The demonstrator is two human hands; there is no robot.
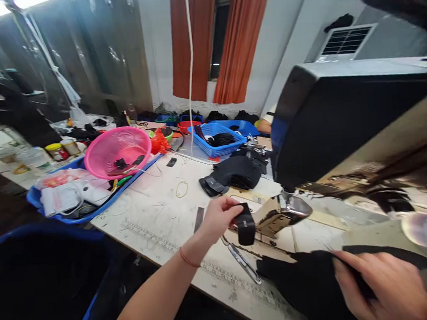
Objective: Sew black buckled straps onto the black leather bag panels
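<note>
My left hand (221, 219) is closed, pinching a small black tab (246, 227) with faint white print by its upper edge. The tab hangs in front of the sewing machine's narrow metal arm (277, 213). At the lower right, my right hand (386, 282) grips a large piece of black fabric (300, 279) between thumb and fingers. The fabric drapes over the table's front edge. Metal thread snips (243, 262) lie just below my left hand. Behind that hand rests a pile of black cut pieces (236, 172).
The sewing machine's dark head (329, 126) fills the right side. A blue basket (217, 139) holds black pieces at the back. To the left, a pink basket (118, 150) sits over a blue tray (91, 209) of odds and ends. A rubber band (182, 189) lies on the tabletop (158, 208).
</note>
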